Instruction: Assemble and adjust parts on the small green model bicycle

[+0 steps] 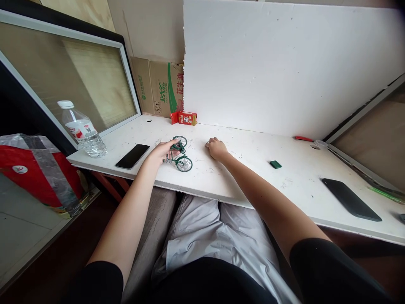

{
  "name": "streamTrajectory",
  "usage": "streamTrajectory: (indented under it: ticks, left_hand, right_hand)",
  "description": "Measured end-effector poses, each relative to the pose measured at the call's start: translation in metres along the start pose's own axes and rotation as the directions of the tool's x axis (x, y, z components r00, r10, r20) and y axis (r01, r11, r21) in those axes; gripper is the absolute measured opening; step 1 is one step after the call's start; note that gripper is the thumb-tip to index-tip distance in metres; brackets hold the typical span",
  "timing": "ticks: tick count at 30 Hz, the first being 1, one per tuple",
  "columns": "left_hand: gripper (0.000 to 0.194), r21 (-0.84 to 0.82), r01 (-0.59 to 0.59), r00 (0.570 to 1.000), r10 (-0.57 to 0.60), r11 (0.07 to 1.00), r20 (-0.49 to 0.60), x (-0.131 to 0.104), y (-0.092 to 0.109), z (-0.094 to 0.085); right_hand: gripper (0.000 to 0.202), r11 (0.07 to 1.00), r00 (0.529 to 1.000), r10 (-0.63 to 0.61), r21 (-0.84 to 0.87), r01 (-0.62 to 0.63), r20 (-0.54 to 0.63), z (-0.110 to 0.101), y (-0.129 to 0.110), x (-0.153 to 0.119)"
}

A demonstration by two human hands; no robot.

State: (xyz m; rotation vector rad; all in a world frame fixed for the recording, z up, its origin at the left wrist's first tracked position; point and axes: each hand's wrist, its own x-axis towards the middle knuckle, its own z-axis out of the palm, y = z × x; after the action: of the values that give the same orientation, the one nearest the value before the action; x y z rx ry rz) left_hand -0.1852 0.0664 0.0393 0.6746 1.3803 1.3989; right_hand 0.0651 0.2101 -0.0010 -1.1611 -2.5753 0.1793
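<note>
My left hand (163, 151) is closed on a small green model bicycle (184, 164), thumb on top near one wheel. The bicycle is tilted just above or against the white table (202, 177); I cannot tell whether its wheels touch. To its right, my right hand (217, 148) rests on the tabletop with the fingers curled in and the fingertips low. Whatever those fingers pinch, if anything, is hidden or too small to name. A small dark green block (275, 164) lies on the table beyond my right forearm.
At the left stand a water bottle (84, 131) and a black phone (133, 156). A red packet (187, 118) lies before a cardboard box (158, 86) and a white board (278, 63). Rightward are a dark flat phone-like slab (351, 199) and a red-handled item (303, 138).
</note>
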Motion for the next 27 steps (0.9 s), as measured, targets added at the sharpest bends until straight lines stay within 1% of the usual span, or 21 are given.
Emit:
streamTrajectory:
  ticks: [4, 8, 13, 17, 19, 20, 23, 24, 26, 27]
  left_hand:
    - [0.031, -0.039, -0.016, 1.0, 0.016, 0.999, 0.021, -0.003, 0.0, 0.003]
    - [0.032, -0.04, -0.021, 0.998, 0.023, 0.999, 0.061, -0.003, -0.001, 0.006]
    - [0.029, -0.049, -0.028, 0.996, 0.032, 0.998, 0.089, -0.001, -0.001, 0.008]
    - [0.034, -0.025, -0.023, 0.995, 0.025, 0.999, 0.092, 0.0, -0.003, 0.01]
    - [0.036, -0.021, -0.033, 0.994, 0.035, 0.999, 0.099, -0.002, -0.004, 0.013]
    - [0.035, -0.02, -0.039, 0.993, 0.041, 0.999, 0.107, -0.003, -0.005, 0.016]
    - [0.029, 0.003, -0.054, 0.99, 0.053, 0.999, 0.134, -0.01, -0.005, 0.024]
    - [0.028, 0.025, -0.055, 0.989, 0.051, 0.998, 0.139, -0.013, -0.004, 0.027]
    - [0.027, 0.082, -0.055, 0.987, 0.042, 0.995, 0.153, -0.021, -0.002, 0.033]
    - [0.026, 0.108, -0.058, 0.985, 0.039, 0.992, 0.168, -0.025, -0.001, 0.036]
  right_hand:
    - [0.016, 0.997, 0.998, 0.063, -0.041, -0.063, -0.004, -0.004, 0.001, 0.004]
    - [0.01, 0.993, 0.993, 0.118, -0.034, -0.117, 0.027, -0.009, 0.001, 0.01]
    - [0.01, 0.991, 0.989, 0.13, 0.005, -0.13, 0.071, -0.009, -0.001, 0.008]
    - [0.008, 0.988, 0.991, 0.114, 0.094, -0.12, 0.065, -0.011, -0.006, 0.002]
    - [0.004, 0.983, 0.995, 0.101, 0.153, -0.104, 0.026, -0.014, -0.013, 0.0]
    - [0.007, 0.979, 0.996, 0.094, 0.182, -0.091, -0.003, -0.017, -0.017, -0.001]
    - [0.025, 0.961, 0.992, 0.056, 0.277, -0.022, -0.116, -0.026, -0.033, -0.007]
    - [0.026, 0.947, 0.986, 0.033, 0.32, 0.022, -0.165, -0.029, -0.039, -0.011]
    - [0.023, 0.886, 0.959, -0.032, 0.436, 0.158, -0.283, -0.034, -0.048, -0.022]
    - [0.023, 0.859, 0.948, -0.06, 0.467, 0.209, -0.313, -0.036, -0.052, -0.028]
